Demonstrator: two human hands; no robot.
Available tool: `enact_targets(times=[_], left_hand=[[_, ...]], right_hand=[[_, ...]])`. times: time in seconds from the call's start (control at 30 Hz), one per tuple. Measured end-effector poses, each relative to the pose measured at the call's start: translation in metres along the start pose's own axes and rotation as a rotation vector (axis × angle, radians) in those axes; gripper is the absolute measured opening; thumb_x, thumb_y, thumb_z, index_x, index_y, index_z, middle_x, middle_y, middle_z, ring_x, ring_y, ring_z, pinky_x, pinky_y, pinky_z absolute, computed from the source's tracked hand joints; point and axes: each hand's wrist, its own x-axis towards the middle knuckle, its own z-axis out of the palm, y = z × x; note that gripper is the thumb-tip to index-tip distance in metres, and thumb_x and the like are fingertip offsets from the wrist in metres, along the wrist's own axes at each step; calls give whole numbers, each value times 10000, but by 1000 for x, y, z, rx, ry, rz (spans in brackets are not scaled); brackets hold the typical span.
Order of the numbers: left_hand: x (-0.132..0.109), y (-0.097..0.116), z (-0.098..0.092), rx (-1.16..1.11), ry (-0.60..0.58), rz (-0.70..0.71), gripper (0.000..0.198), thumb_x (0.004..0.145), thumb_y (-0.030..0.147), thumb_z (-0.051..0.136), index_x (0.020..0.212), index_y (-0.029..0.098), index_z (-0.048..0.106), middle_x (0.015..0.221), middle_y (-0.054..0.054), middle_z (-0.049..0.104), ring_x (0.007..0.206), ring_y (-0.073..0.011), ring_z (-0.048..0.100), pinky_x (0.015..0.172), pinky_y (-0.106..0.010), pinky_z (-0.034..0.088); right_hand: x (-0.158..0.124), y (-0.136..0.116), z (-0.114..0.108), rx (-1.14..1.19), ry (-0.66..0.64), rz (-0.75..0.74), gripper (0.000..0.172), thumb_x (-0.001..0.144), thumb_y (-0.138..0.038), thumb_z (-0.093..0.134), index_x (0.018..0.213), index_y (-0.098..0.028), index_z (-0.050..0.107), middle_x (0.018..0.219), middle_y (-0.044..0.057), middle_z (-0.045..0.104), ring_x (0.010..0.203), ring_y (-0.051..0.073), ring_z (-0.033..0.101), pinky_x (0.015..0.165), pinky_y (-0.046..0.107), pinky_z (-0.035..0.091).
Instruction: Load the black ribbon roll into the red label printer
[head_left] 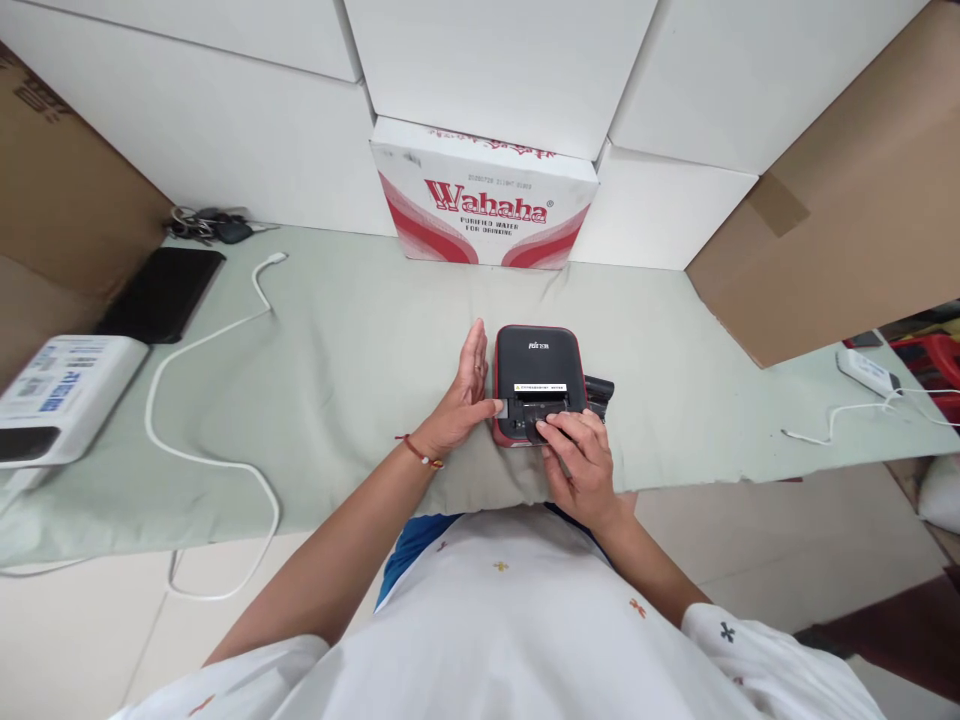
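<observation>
A black device with red sides (pixel 538 358) lies flat on the cloth-covered table in front of me. Its near end has a recess (pixel 544 405) with dark parts inside, below a white warning label. My left hand (pixel 463 395) is at the device's left side, fingers straight and upright, thumb touching its near left corner. Over the near right part of the recess, my right hand (pixel 577 455) has its fingers curled and pressed together at a small dark part, too covered to name. A black tube-like object (pixel 600 388) sticks out beside the device on the right, partly hidden.
A Wahaha water carton (pixel 487 200) stands at the back against white boxes (pixel 502 60). On the left are a white power bank (pixel 71 400), a black phone (pixel 161 290), keys (pixel 214 225) and a white cable (pixel 150 400). Brown cardboard (pixel 840 200) borders the right.
</observation>
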Motion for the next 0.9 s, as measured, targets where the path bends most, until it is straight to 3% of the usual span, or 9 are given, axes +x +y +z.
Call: enact_targets(times=[0.23,0.37,0.4,0.47,0.53,0.6,0.77,0.9], left_hand=[[-2,-5,1,-16,15,10,1186,829,558,828,1711,453,41,1844,32,-84,1705,-297,-128,1382,-558,-32],[1,-7,2,-119,-10,-1,1129,822,483,832,1710,424,138,1847,7,44,1716,-311,-27,1394,-550,19],[2,-7,2,-139,-16,1,1116,816,467,834,1707,421,163,1844,5,76,1715,-319,1,1396,-550,36],[4,-7,3,-159,-18,9,1101,799,444,843,1699,413,209,1835,1,131,1710,-336,48,1399,-549,60],[5,-6,3,-162,-19,15,1094,785,434,849,1692,401,240,1825,-4,172,1705,-350,69,1400,-546,80],[6,-5,3,-160,-20,10,1082,784,428,842,1690,383,253,1819,-12,195,1703,-358,75,1399,-547,106],[7,-2,3,-162,-30,-32,1063,769,383,825,1680,344,280,1808,-32,232,1687,-387,149,1396,-564,129],[10,-5,3,-171,-31,-28,1098,746,359,822,1685,327,254,1811,-50,213,1696,-372,110,1397,-563,113]], right_hand=[[18,0,-22,132,-34,-24,342,1001,-187,590,1314,-252,710,1203,104,779,1121,263,715,1015,492,582],[59,11,-41,228,-84,184,249,1064,-236,529,1195,-241,741,1213,102,778,1082,230,747,896,396,622],[73,14,-43,185,-136,244,253,1074,-265,518,1187,-234,742,1212,103,777,1059,226,754,874,380,620],[102,19,-41,-37,-367,315,293,1085,-295,488,1224,-231,737,1233,95,777,1043,227,754,869,364,603],[128,20,-31,-284,-645,334,330,1074,-272,481,1293,-234,725,1296,94,766,1072,255,748,891,382,579],[146,18,-17,-423,-818,332,337,1037,-239,522,1304,-227,729,1319,116,759,1080,300,747,873,406,565],[165,16,13,-494,-975,318,253,927,-172,648,1138,-145,785,1134,193,800,1058,370,746,848,432,547],[166,12,11,-486,-961,358,291,907,-191,686,1183,-153,770,1192,193,783,1078,363,734,860,426,544]])
